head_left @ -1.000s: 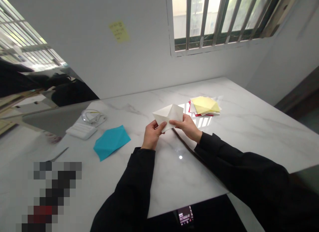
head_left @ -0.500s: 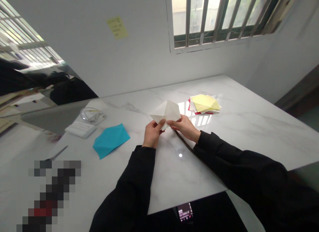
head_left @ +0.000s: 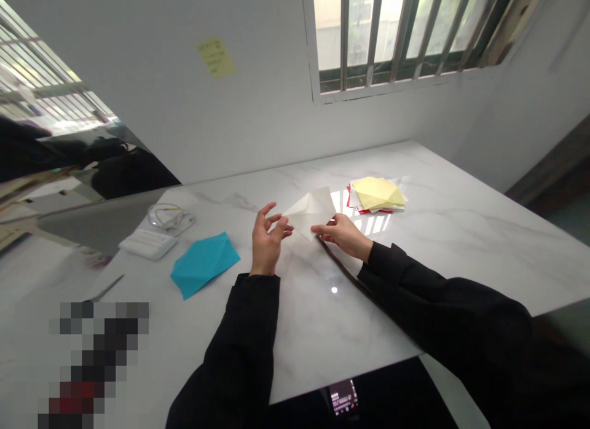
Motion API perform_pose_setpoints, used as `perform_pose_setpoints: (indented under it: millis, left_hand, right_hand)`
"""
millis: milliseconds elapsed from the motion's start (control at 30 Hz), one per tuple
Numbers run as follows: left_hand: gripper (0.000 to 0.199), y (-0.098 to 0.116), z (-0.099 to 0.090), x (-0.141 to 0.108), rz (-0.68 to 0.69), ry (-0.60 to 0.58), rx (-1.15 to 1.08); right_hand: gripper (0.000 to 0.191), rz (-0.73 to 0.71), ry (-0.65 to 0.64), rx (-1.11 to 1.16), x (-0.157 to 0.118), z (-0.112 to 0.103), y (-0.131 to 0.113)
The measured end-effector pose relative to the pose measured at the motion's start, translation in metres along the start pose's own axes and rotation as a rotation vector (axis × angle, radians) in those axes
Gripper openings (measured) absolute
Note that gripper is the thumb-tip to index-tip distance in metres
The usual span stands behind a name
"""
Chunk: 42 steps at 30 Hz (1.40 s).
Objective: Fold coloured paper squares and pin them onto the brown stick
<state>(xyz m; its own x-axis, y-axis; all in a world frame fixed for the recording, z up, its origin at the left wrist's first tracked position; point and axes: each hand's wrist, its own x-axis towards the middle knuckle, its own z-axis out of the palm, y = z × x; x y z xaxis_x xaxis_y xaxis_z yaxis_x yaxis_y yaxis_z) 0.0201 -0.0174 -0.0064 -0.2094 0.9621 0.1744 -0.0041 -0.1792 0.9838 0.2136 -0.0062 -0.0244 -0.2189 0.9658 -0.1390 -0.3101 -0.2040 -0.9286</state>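
A sheet of white paper (head_left: 310, 209) with crease lines is held up over the table in front of me. My right hand (head_left: 343, 235) pinches its lower right edge between thumb and fingers. At the paper's left corner is my left hand (head_left: 268, 241), its fingers spread and the index finger raised. Its thumb tip is at that corner; whether it touches the paper I cannot tell. To the left of this hand a creased blue sheet of paper (head_left: 205, 264) lies flat. Beyond my right hand lies a stack of yellow, white and red paper (head_left: 378, 194).
The marbled white table (head_left: 461, 232) meets a wall with a barred window (head_left: 410, 35) and a yellow note (head_left: 216, 57). At left are a white box-like device (head_left: 147, 243) and a coiled cable (head_left: 168, 216). A dark strip (head_left: 343, 266) runs beside my right forearm. A lit screen (head_left: 343, 398) shows below the table edge.
My left hand has moved left from the paper's lower middle and spread its fingers. The white paper has opened flatter, while my right hand keeps its pinch.
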Motion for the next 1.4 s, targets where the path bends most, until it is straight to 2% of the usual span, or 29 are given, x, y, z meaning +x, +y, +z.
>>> perform_pose_setpoints:
  millis: [100, 200, 400, 533, 733, 967, 1200, 1400]
  left_hand:
    - [0.048, -0.001, -0.006, 0.004, 0.067, -0.031, 0.098]
    - [0.039, -0.004, -0.007, 0.003, 0.069, -0.074, 0.148]
    - [0.045, -0.008, -0.005, 0.0, -0.002, -0.119, 0.124]
    - [0.056, -0.009, -0.006, 0.0, -0.019, -0.167, 0.143]
    - [0.048, -0.008, -0.006, 0.0, -0.018, -0.225, 0.203]
    - [0.066, -0.002, -0.003, -0.004, -0.044, -0.229, 0.212]
    - [0.05, -0.005, -0.004, -0.004, -0.039, -0.272, 0.228]
    - [0.062, -0.008, -0.004, -0.001, -0.054, -0.228, 0.155]
  right_hand:
    - [0.043, -0.007, 0.019, -0.015, 0.003, -0.002, -0.001]
    - [0.044, -0.015, 0.022, -0.016, 0.005, -0.006, -0.001]
    - [0.041, -0.085, 0.035, -0.112, 0.009, -0.013, -0.003]
    - [0.043, -0.1, -0.018, -0.181, 0.009, -0.015, -0.007]
    - [0.046, -0.132, -0.049, -0.203, 0.012, -0.018, -0.005]
    - [0.055, -0.196, -0.053, -0.207, 0.016, -0.023, -0.005]
    - [0.06, -0.206, -0.056, -0.224, 0.016, -0.022, -0.004]
    - [0.062, -0.21, -0.043, -0.244, 0.018, -0.023, -0.004]
